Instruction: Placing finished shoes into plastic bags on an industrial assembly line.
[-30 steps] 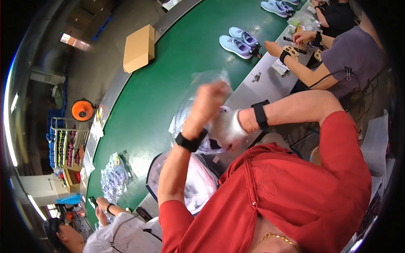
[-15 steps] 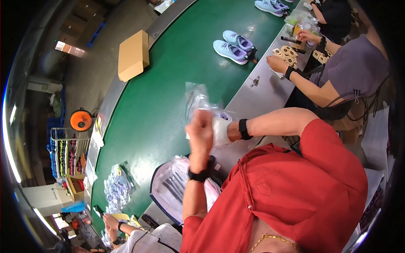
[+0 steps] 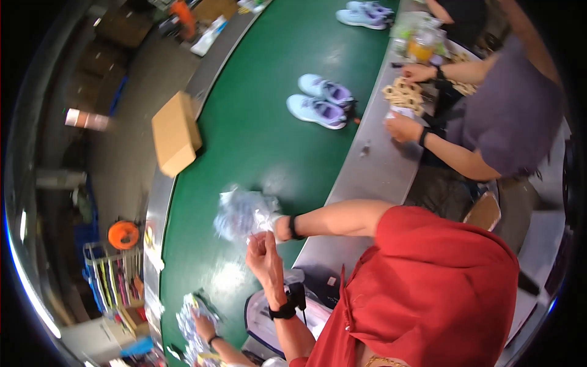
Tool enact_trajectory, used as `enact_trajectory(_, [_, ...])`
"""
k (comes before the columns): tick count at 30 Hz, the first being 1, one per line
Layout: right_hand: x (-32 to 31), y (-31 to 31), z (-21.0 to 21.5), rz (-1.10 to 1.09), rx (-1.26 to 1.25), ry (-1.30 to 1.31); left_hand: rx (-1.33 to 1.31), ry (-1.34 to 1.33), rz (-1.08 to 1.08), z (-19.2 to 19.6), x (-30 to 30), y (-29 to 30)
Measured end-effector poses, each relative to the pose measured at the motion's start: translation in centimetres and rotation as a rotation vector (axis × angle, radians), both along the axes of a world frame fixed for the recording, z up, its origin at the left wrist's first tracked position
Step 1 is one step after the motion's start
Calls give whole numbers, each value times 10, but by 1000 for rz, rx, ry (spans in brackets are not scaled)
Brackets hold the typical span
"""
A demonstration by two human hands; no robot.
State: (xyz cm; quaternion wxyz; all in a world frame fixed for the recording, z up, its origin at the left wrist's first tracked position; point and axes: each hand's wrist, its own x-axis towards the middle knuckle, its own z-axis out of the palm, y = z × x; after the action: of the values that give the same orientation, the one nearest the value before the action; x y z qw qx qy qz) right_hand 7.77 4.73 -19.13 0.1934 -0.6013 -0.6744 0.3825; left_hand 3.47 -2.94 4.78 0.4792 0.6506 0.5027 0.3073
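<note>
Big green belt (image 3: 244, 147) runs up the middle of the shot, curving with the lens, and a grey metal desk (image 3: 367, 177) sits along its right edge. The person in the red shirt (image 3: 428, 287) fills the lower right, both forearms reaching out over the belt's near edge.

Next down in size: a brown cardboard box (image 3: 175, 131) on the belt's left rim, and a pair of pale blue and purple shoes (image 3: 321, 101) side by side further up the belt, with a second pair (image 3: 367, 12) near the top. Another person in a grey top (image 3: 507, 122) works at the desk on the right, their hands on a pile of tan pieces (image 3: 403, 93).

The bag (image 3: 241, 211), a crinkly clear plastic one, is held up just above the belt, in front of the red shirt. The right hand (image 3: 269, 223) is clamped on its right side, fingers closed around the plastic. The left hand (image 3: 264, 257) is just below it, fingers curled in and pinched at the bag's lower edge; it's blurry, so I can't tell exactly what they grip. Both wrists wear black bands.

Bottom left, someone else's hand (image 3: 202, 327) rests on a heap of similar bags (image 3: 189, 318). An orange reel (image 3: 123, 234) sits off the belt to the left.
</note>
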Motion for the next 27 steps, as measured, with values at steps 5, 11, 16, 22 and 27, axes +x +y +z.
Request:
enact_trajectory(5, [110, -104, 132, -10, -225, 437, -113, -92, 82, -45, -19, 26])
enact_trajectory(11, [108, -164, 151, -234, -193, 939, -150, -460, -200, -46, 27, -24])
enact_trajectory(16, [135, -164, 171, -265, 222, 228, -299, -625, 95, -26, -50, -25])
enact_trajectory(22, [155, -185, 174, -374, 648, -449, -125, -594, 192, -59, -59, -51])
enact_trajectory(27, [91, -208, 232, -57, 560, -233, 141, -515, 171, -42, -31, -52])
